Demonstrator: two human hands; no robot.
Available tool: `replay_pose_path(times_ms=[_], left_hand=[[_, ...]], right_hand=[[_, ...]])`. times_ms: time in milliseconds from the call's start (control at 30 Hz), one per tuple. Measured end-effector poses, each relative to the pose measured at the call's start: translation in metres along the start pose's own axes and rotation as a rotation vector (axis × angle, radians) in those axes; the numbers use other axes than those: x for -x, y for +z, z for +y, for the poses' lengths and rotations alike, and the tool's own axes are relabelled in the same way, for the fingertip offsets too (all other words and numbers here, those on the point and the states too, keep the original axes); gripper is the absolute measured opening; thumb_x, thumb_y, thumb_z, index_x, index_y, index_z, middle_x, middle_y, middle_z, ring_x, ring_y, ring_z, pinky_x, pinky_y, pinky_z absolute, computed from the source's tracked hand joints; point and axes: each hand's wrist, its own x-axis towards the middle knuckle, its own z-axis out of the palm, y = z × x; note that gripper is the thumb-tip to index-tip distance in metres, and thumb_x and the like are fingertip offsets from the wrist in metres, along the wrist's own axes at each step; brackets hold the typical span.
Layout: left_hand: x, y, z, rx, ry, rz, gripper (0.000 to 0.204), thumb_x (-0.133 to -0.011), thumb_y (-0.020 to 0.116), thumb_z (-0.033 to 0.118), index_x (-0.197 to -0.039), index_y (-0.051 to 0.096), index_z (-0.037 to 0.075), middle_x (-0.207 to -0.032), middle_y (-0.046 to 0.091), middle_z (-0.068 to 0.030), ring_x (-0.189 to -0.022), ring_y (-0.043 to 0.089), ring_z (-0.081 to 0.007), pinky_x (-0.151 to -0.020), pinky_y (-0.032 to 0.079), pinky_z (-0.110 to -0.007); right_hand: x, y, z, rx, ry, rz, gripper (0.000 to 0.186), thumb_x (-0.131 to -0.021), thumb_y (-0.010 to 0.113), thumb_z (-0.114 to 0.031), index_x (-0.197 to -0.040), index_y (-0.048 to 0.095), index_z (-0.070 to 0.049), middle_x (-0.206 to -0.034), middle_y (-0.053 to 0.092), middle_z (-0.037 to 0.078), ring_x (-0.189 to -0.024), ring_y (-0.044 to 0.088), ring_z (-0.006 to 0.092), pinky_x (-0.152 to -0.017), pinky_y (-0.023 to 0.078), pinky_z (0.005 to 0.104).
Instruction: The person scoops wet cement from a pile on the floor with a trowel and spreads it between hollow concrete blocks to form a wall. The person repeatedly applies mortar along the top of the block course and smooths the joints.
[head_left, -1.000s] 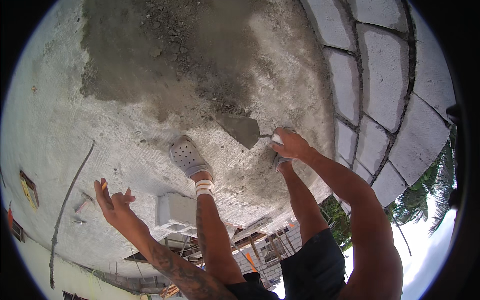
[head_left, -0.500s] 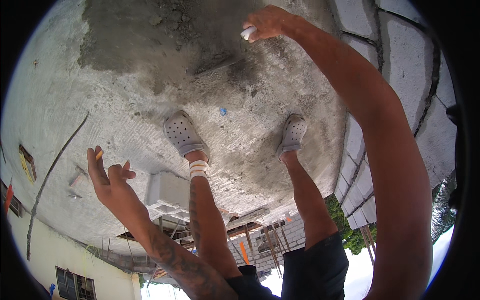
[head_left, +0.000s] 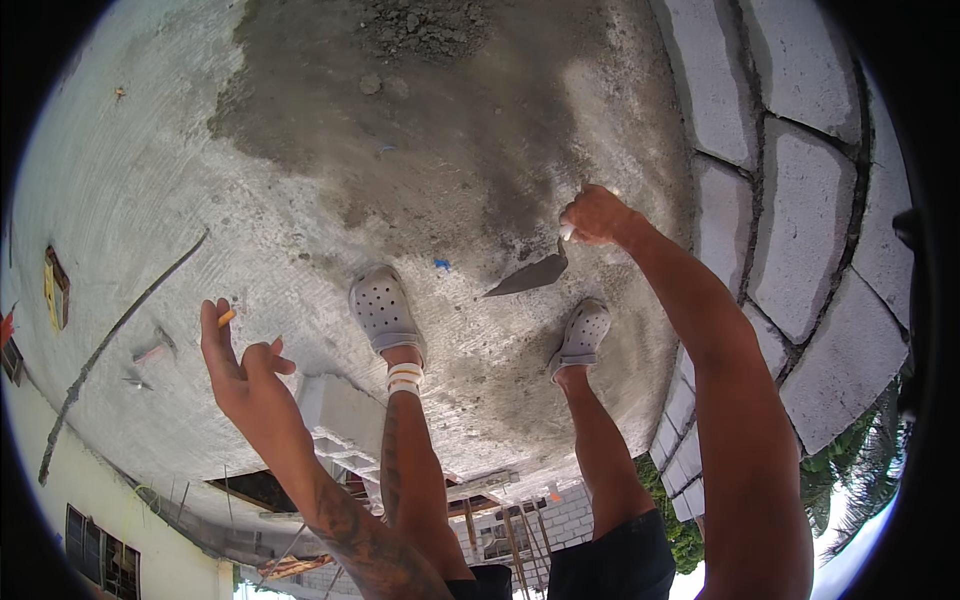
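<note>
My right hand (head_left: pixel 596 215) is closed round the pale handle of a pointed trowel (head_left: pixel 532 274). The grey blade hangs from the fist, its tip toward the left, over the concrete in front of my feet. Whether the blade touches the floor I cannot tell. Beyond it spreads a dark patch of damp grey mortar (head_left: pixel 430 150), with a heap of crumbly mix (head_left: pixel 425 28) at its far end. Out to the left, my left hand (head_left: pixel 250 365) holds a cigarette (head_left: pixel 227 318) between two raised fingers, its palm partly turned up.
A wall of pale blocks (head_left: pixel 805 215) runs along the right side. My feet in grey clogs (head_left: pixel 385 308) stand on the rough concrete floor (head_left: pixel 270 230). At left lie a dark bent rod (head_left: pixel 125 325) and a yellow-edged frame piece (head_left: pixel 56 288). A blue scrap (head_left: pixel 442 264) lies between trowel and left clog.
My right hand has come nearer and to the right, bringing the trowel from the mortar patch toward my feet. The left hand still holds the cigarette; the view has shifted somewhat.
</note>
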Motion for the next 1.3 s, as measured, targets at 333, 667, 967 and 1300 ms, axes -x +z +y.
replay_pose_path(times_ms=[333, 667, 967, 1300], left_hand=[[-0.014, -0.014, 0.005, 0.014, -0.017, -0.022, 0.067, -0.084, 0.047, 0.006, -0.15, 0.039, 0.001, -0.145, 0.048, -0.0166, -0.069, 0.053, -0.0111, -0.081, 0.054, -0.031], [-0.032, -0.026, 0.005, 0.043, -0.068, 0.007, 0.065, -0.084, 0.045, 0.003, -0.149, 0.04, 0.001, -0.144, 0.051, -0.0159, -0.066, 0.054, -0.0107, -0.073, 0.052, -0.028], [-0.052, -0.043, -0.01, 0.116, -0.118, 0.012, 0.068, -0.081, 0.047, -0.001, -0.149, 0.04, 0.002, -0.142, 0.052, -0.0146, -0.059, 0.052, -0.0103, -0.059, 0.047, -0.024], [-0.072, -0.039, -0.015, 0.183, -0.168, -0.184, 0.07, -0.081, 0.047, -0.004, -0.15, 0.041, 0.008, -0.14, 0.057, -0.0108, -0.056, 0.051, -0.01, -0.055, 0.047, -0.028]], right_hand=[[-0.012, -0.132, 0.102, -0.284, 0.423, 0.443, 0.05, -0.094, 0.064, -0.042, -0.128, 0.062, -0.005, -0.11, 0.07, 0.014, -0.095, 0.068, 0.0303, -0.086, 0.053, 0.0457], [-0.058, -0.056, -0.042, 0.087, -0.074, -0.02, 0.036, -0.091, 0.066, -0.041, -0.119, 0.069, -0.018, -0.11, 0.071, 0.009, -0.108, 0.065, 0.0281, -0.098, 0.047, 0.0455], [-0.124, -0.214, 0.061, -0.341, 0.445, 0.572, 0.041, -0.095, 0.063, -0.042, -0.118, 0.068, -0.009, -0.095, 0.073, 0.016, -0.088, 0.071, 0.0343, -0.078, 0.054, 0.0455], [-0.056, -0.143, -0.123, -0.756, 0.468, 0.667, 0.046, -0.097, 0.059, -0.04, -0.121, 0.055, -0.001, -0.099, 0.067, 0.026, -0.094, 0.065, 0.0468, -0.079, 0.051, 0.0495]])
